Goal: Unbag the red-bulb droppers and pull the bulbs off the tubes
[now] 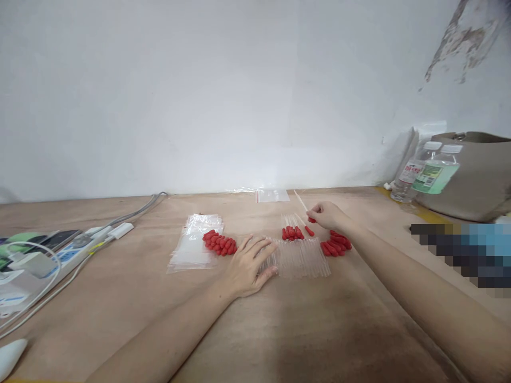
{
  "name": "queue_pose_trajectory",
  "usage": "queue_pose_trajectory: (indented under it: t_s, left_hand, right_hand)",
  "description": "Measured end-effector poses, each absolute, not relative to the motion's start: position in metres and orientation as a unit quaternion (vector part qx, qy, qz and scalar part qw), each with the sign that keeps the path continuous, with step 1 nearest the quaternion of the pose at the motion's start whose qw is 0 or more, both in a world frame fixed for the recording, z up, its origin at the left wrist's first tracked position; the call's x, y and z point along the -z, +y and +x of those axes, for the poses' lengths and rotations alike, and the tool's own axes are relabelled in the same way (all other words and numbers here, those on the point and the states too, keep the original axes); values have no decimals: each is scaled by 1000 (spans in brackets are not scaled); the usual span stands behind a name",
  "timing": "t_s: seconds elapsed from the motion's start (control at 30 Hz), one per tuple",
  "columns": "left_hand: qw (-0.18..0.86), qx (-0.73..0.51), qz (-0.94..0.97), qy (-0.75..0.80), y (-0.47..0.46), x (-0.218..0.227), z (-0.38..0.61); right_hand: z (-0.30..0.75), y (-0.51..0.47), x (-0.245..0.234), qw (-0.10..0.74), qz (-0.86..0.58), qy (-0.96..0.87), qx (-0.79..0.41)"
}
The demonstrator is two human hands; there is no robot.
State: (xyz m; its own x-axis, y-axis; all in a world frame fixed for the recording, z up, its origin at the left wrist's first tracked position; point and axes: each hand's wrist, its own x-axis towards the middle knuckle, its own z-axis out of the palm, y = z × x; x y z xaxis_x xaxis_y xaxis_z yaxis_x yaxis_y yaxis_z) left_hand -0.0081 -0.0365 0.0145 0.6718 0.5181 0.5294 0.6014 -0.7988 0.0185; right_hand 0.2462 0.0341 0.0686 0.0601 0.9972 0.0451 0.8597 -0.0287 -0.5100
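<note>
My right hand [325, 215] pinches a dropper [302, 201] by its red rubber bulb, with the thin clear tube pointing up and to the left. Spread flat, my left hand [251, 266] rests on the left end of a row of clear tubes [301, 258]. Above that row lies a small group of droppers with red bulbs [293, 233], and one more red bulb [309, 231] lies beside it. Piles of red bulbs lie left [220, 243] and right [336, 244] of the tubes; the left pile overlaps a stack of clear zip bags [192, 247].
Another clear bag [273, 196] lies near the wall. At left are a power strip [74, 260], cables and chargers. Two plastic bottles [435, 167] and a grey-beige bag [473, 178] stand at right, above a blurred-out patch. The wooden table [239, 340] meets the white wall behind.
</note>
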Motion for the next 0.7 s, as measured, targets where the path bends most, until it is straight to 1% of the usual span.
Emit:
queue_pose_trajectory:
  t_s: [0.1, 0.13, 0.17, 0.23, 0.33, 0.43, 0.57, 0.7]
  left_hand:
    - [116, 319, -883, -323, -37, -12, -6]
    - [134, 333, -875, -326, -37, -11, -5]
    - [154, 340, -869, -325, -38, -11, -4]
    - [190, 332, -870, -311, -40, -11, 0]
    - [230, 320, -876, -279, -41, -11, 5]
    - [237, 314, -882, -259, -41, -8, 8]
    - [224, 292, -898, -243, -39, -4, 11]
    - [237, 291, -901, -217, -39, -4, 12]
  right_hand:
    - [241, 3, -55, 283, -632, -709, -130]
    - [238, -8, -46, 320, -575, -747, -97]
    - [235, -19, -38, 338, -520, -782, -58]
    - [229, -39, -20, 326, -455, -829, 13]
    - [220, -59, -3, 322, -427, -841, 78]
    - [214, -65, 5, 340, -394, -847, 108]
    - [211, -58, 13, 377, -342, -852, 122]
    - [210, -52, 22, 415, -293, -850, 143]
